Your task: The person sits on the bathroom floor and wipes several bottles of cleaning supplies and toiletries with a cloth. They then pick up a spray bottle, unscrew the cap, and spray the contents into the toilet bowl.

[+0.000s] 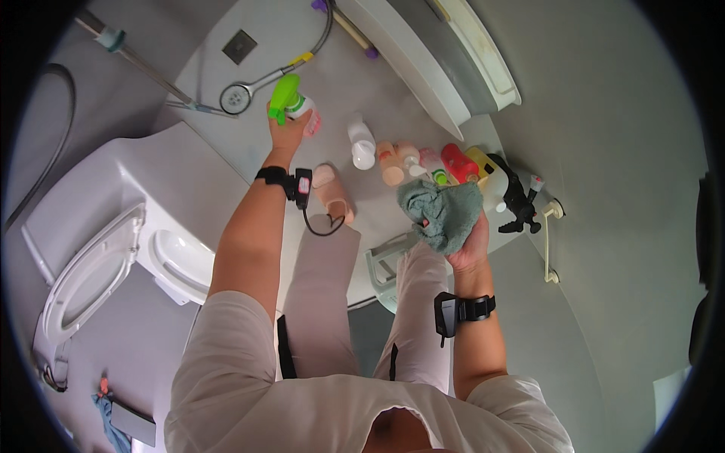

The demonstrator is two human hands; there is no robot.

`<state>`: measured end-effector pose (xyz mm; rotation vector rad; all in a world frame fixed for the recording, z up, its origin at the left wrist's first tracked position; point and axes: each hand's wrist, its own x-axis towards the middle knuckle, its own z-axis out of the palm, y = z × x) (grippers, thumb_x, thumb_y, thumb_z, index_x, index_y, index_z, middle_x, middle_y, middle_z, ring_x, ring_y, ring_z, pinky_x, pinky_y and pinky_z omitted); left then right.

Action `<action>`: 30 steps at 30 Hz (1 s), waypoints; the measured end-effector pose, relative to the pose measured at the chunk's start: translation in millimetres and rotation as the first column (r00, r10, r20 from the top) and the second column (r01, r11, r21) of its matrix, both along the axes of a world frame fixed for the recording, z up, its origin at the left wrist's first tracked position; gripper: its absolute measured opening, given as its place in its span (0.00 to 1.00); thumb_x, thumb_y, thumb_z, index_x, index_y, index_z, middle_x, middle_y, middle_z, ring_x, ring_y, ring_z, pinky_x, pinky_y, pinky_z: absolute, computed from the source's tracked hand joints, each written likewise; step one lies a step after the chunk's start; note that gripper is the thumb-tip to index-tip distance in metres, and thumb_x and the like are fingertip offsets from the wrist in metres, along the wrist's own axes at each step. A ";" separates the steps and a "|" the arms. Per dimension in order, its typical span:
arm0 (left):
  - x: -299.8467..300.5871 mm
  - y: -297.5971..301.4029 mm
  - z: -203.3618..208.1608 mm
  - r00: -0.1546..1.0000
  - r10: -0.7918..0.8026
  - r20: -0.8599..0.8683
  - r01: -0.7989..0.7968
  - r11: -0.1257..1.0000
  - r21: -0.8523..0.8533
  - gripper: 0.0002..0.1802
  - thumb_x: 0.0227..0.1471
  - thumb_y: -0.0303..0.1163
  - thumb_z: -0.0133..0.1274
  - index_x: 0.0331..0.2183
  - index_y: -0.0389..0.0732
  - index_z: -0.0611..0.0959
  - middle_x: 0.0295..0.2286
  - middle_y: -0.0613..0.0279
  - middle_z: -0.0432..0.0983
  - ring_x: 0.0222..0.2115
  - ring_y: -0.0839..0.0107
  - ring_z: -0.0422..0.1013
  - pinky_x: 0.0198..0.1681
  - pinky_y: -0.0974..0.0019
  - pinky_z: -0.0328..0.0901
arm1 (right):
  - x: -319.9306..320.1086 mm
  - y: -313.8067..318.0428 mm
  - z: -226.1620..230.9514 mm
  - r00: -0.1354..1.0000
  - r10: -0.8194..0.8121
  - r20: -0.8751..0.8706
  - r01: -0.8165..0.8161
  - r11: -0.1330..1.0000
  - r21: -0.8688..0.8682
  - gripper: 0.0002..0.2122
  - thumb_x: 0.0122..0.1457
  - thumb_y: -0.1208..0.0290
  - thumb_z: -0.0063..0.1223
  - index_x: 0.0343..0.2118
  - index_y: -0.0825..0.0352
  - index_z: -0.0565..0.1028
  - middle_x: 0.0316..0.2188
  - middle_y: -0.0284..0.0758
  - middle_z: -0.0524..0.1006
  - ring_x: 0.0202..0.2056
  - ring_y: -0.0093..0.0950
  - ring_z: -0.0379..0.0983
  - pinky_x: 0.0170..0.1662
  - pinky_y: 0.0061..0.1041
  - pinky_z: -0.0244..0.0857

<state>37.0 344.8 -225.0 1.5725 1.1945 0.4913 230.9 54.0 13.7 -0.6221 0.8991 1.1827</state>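
My left hand (pixel 287 137) is stretched forward and wrapped round a spray bottle (pixel 285 97) with a bright green trigger head and a white and pink body. The bottle is held above the floor, close to the shower head (pixel 236 99). On the right, my right hand (pixel 473 246) grips a bunched grey-green cloth (pixel 444 213), which hides most of the fingers. Just beyond the cloth stand several bottles, among them a peach one (pixel 390 164), a red one (pixel 458 163) and a yellow one (pixel 480 160). A white bottle (pixel 361 142) is a little apart, to their left.
A white toilet (pixel 170 260) with its lid raised is at the left. A pink slipper (pixel 332 193) and a pale stool (pixel 383 273) are near my legs. A square floor drain (pixel 239 47) lies far left, and a wall rail (pixel 551 241) runs at the right.
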 end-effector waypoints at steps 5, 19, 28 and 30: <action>-3.5 -31.8 -49.6 0.994 -0.032 -0.107 0.025 0.998 -0.064 0.38 0.38 0.28 0.68 0.50 0.39 0.67 0.43 0.60 0.70 0.43 0.65 0.71 0.46 0.65 0.66 | -24.4 -27.1 -8.5 0.998 0.005 -0.068 0.009 0.979 0.202 0.25 0.64 0.49 0.33 0.46 0.68 0.71 0.47 0.44 0.72 0.47 0.47 0.70 0.42 0.51 0.70; -12.1 -72.9 -138.5 0.985 -0.093 -0.149 0.121 0.974 0.190 0.36 0.43 0.32 0.65 0.54 0.40 0.69 0.53 0.54 0.65 0.54 0.54 0.61 0.57 0.57 0.56 | -33.2 -96.1 -53.1 0.999 -0.044 -0.017 0.041 0.989 -0.144 0.19 0.61 0.56 0.36 0.44 0.65 0.74 0.49 0.44 0.72 0.49 0.47 0.68 0.48 0.49 0.66; -50.5 -105.3 -130.9 0.957 -0.121 -0.265 0.077 0.982 -0.170 0.50 0.43 0.20 0.59 0.64 0.48 0.52 0.56 0.51 0.62 0.55 0.56 0.62 0.57 0.62 0.60 | -28.8 -96.4 -73.8 0.993 0.119 0.027 -0.112 0.978 -0.179 0.18 0.63 0.58 0.35 0.43 0.65 0.73 0.49 0.44 0.72 0.49 0.46 0.69 0.47 0.47 0.67; -59.7 -106.9 -121.2 0.950 -0.137 -0.280 0.091 0.981 -0.173 0.51 0.43 0.18 0.57 0.64 0.48 0.51 0.56 0.50 0.62 0.55 0.55 0.63 0.56 0.62 0.61 | -28.7 -90.2 -75.7 0.981 0.187 0.050 -0.179 0.974 -0.139 0.18 0.64 0.59 0.37 0.46 0.67 0.73 0.48 0.43 0.72 0.47 0.42 0.71 0.48 0.43 0.68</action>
